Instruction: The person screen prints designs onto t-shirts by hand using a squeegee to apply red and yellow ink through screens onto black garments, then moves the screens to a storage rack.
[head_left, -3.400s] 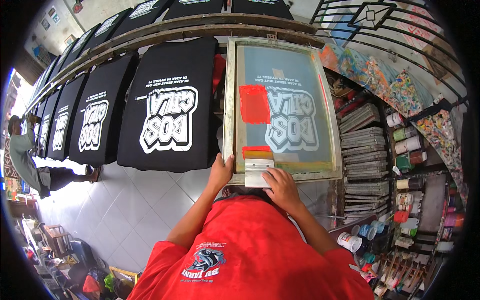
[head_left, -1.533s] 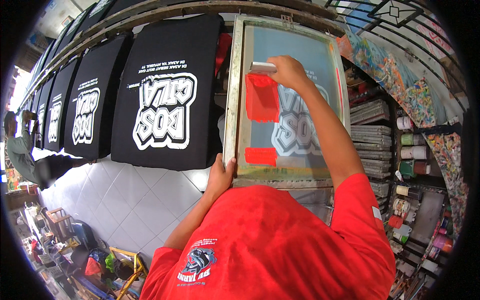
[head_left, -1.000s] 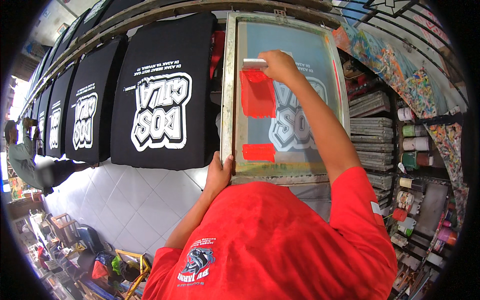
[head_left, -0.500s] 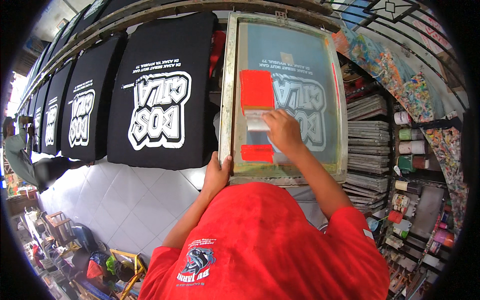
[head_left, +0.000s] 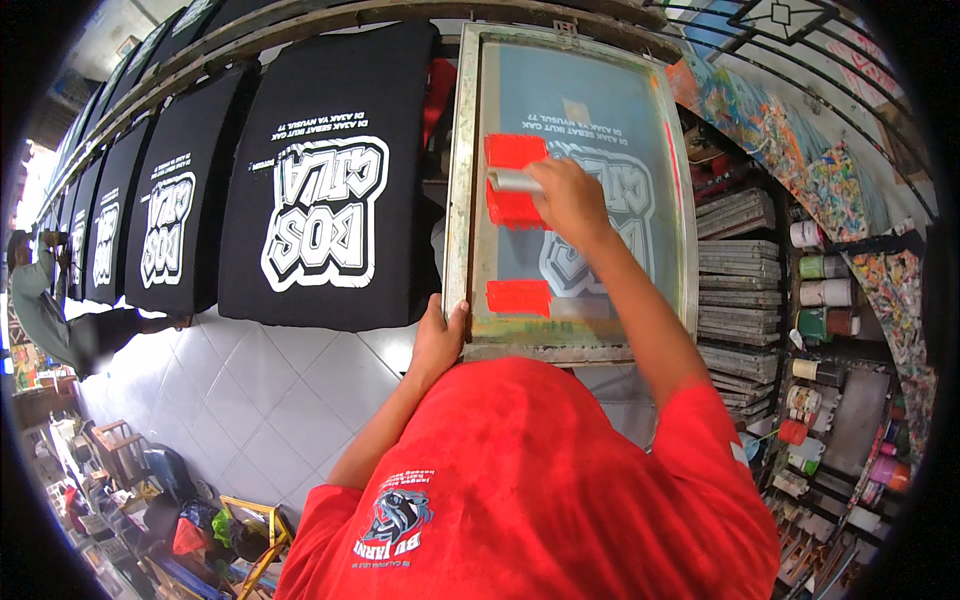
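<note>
A screen-printing frame (head_left: 463, 180) with pale mesh lies flat in front of me, over a white lettering print that shows through. My right hand (head_left: 568, 200) grips a small pale squeegee (head_left: 513, 181) against the mesh, left of its middle. Bright red ink (head_left: 516, 151) lies just beyond the squeegee and also on its near side. A separate red ink patch (head_left: 518, 297) sits closer to me. At the frame's near left corner, my left hand (head_left: 437, 336) is closed round the edge, thumb on top.
Black shirts with white prints (head_left: 325, 190) lie on boards in a row to the left. Stacked frames (head_left: 738, 290) stand at the right, beside shelves of ink tubs (head_left: 822, 294). Another person (head_left: 50, 310) is at the far left. A metal rail (head_left: 340, 12) runs behind.
My right hand has moved the squeegee away from me over the upper red patch, leaving red ink on its near side too. My left hand stays on the frame.
</note>
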